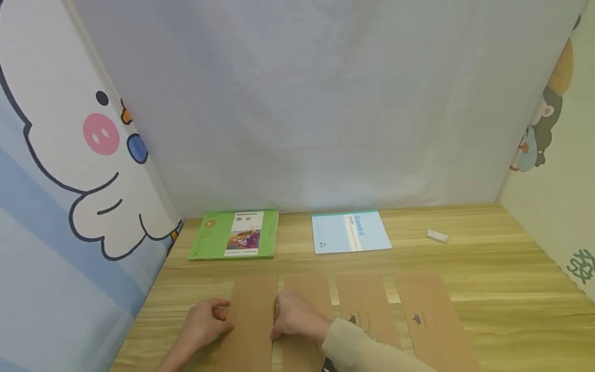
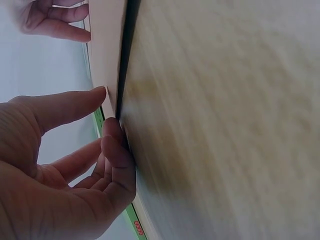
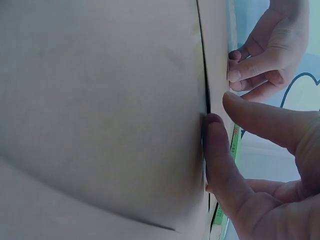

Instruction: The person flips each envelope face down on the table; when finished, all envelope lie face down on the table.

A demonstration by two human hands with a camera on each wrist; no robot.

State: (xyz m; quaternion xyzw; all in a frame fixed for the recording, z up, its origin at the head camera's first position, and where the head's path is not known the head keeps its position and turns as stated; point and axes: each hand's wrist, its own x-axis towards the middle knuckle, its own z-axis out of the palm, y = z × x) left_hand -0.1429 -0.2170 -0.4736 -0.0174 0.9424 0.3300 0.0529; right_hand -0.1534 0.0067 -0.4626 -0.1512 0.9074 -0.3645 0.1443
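Four brown paper pieces lie in a row on the wooden table, the leftmost strip (image 1: pixel 250 320) between the two hands. My left hand (image 1: pixel 204 323) holds that strip's left edge; in the left wrist view the thumb of this hand (image 2: pixel 75 160) lies over the edge and the curled fingers are at its underside. My right hand (image 1: pixel 297 316) pinches the strip's right edge, its thumb and forefinger either side of the edge in the right wrist view (image 3: pixel 265 165). The right forearm passes over the second piece (image 1: pixel 309 294) and the third piece (image 1: pixel 364 299).
A green book (image 1: pixel 211 243) lies at the back left of the table (image 1: pixel 511 258), a light blue notebook (image 1: pixel 334 232) at the back middle, and a small white block (image 1: pixel 437 236) at the back right. The fourth brown piece (image 1: pixel 432 310) is on the right. Printed curtains surround the table.
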